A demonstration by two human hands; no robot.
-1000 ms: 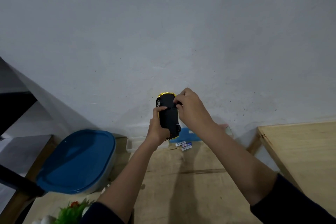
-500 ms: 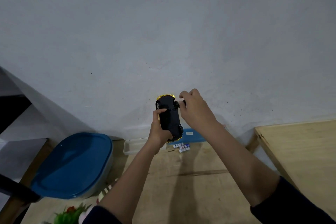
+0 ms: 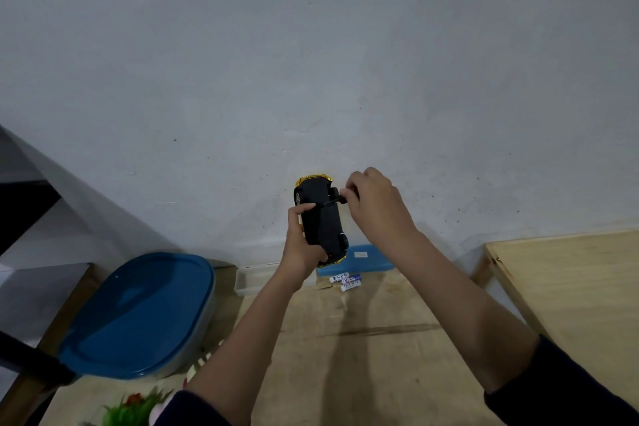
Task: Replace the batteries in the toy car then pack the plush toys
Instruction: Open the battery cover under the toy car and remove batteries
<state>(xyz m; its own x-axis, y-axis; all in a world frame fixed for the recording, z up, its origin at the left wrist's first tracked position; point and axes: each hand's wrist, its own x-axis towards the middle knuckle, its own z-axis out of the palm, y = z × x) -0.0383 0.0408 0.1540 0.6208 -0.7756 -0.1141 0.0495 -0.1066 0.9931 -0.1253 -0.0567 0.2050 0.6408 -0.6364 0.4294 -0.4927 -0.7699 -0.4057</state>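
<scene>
The toy car (image 3: 320, 218) is held up in front of the grey wall (image 3: 311, 62), above the far edge of the wooden table (image 3: 380, 356). Its black underside is turned toward the camera, and its yellow body is seen only at the two ends. It is gripped by the left hand (image 3: 301, 247), with the fingers curled round the lower part and the thumb laid across the underside. A small dark tool (image 3: 335, 200) is pinched in the fingertips of the right hand (image 3: 375, 206), and its tip is set against the underside near the upper wheel. Whether it is a screwdriver cannot be told. Loose batteries (image 3: 347, 282) are seen lying on the table, just beside a blue box (image 3: 370, 259) and near a clear tray (image 3: 247, 280). A tub with a blue lid (image 3: 138, 315) is placed at the left, and a green plush piece (image 3: 131, 408) is seen at the bottom edge.
</scene>
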